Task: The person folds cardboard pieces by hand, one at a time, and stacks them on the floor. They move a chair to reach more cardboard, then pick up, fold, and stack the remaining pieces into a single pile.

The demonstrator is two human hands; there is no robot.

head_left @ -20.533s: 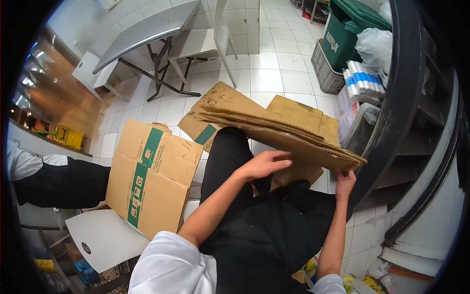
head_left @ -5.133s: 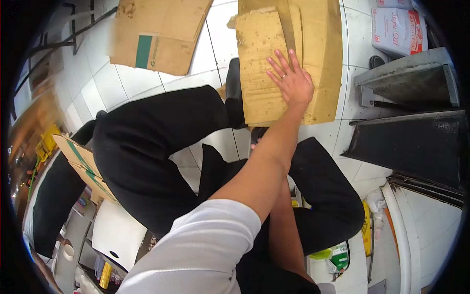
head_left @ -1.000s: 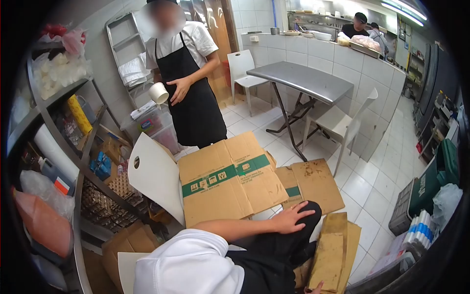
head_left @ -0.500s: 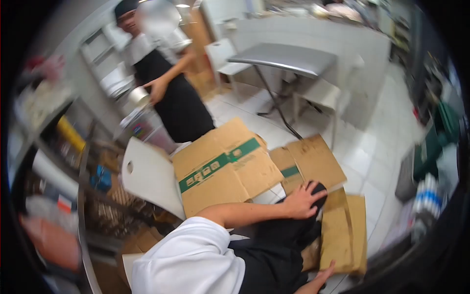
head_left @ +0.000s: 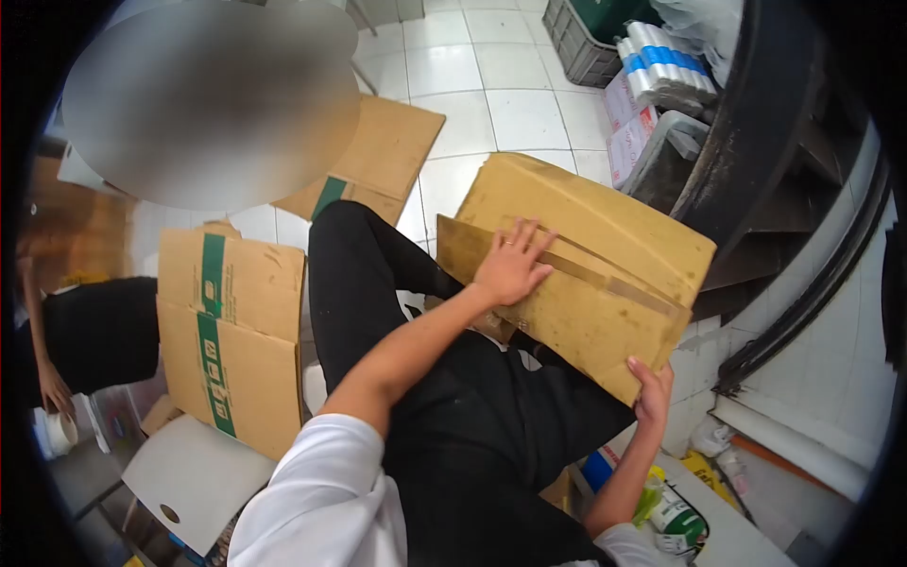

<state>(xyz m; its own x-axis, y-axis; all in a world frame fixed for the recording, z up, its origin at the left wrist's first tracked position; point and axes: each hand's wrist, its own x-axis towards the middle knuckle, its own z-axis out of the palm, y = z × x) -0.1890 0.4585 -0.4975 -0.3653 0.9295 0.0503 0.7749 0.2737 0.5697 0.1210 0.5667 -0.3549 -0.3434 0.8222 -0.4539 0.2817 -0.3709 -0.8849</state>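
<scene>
- Yellow-brown cardboard makes up the flattened carton (head_left: pixel 590 283), my landmark, which slants in front of my lap, its near right corner over my right thigh.
- My left hand (head_left: pixel 513 266) lies on the carton's upper face, left of its middle, fingers spread and apart, clamped on nothing.
- My right hand (head_left: pixel 652 389) has that near right corner pinched, thumb on the upper face and the other fingers mostly hidden behind the edge.
- Left of the carton, past my left leg, I see a green-striped cardboard sheet (head_left: pixel 260 331) with a white chair back (head_left: pixel 194 480) at its near edge.
- Beyond the carton's far left corner, another cardboard piece (head_left: pixel 392 142) is on the tiles, partly covered by a blurred patch.
- Beyond its far right side I make out blue-banded rolls (head_left: pixel 666 61) and a grey crate (head_left: pixel 579 47); a black staircase (head_left: pixel 770 180) rises to its right.
- Far left of it, an aproned person (head_left: pixel 99 331) has one hand at a white cup (head_left: pixel 62 434).
</scene>
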